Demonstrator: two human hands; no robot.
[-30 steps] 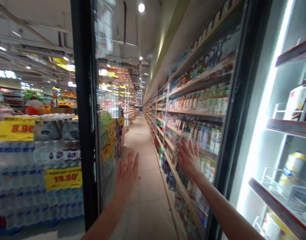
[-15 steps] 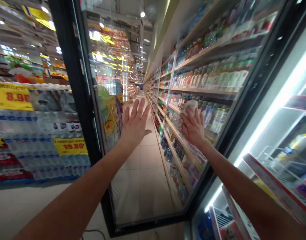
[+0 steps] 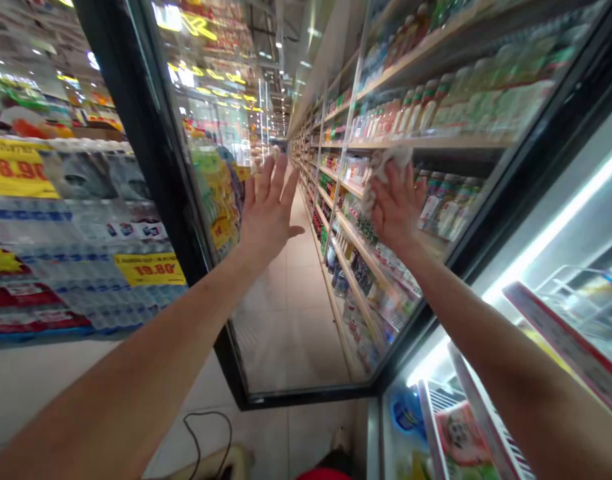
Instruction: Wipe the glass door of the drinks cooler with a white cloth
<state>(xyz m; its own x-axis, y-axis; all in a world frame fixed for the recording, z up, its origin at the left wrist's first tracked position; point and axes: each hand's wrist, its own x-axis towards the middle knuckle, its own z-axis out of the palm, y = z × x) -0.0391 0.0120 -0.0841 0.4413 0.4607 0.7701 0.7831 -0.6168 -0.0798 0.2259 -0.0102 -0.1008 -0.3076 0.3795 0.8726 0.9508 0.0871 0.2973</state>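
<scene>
A glass door in a black frame stands open in front of me. My left hand is spread out against the glass, left of its middle, holding nothing. On the right side of the pane, my right hand presses a crumpled pale cloth flat to the glass. The cloth shows above and to the left of the fingers, and the palm hides the rest of it. Shelves of bottles show in the glass behind this hand; whether reflected or seen through, I cannot tell.
At right is a lit cooler with wire shelves and packed goods. Stacked water bottles with yellow price signs stand left of the door. A dark cable lies on the tiled floor, near a beige object at the bottom edge.
My right hand has slid the cloth a little upward on the glass. The left hand stays spread on the pane. My view has tilted down, showing more floor and the cable.
</scene>
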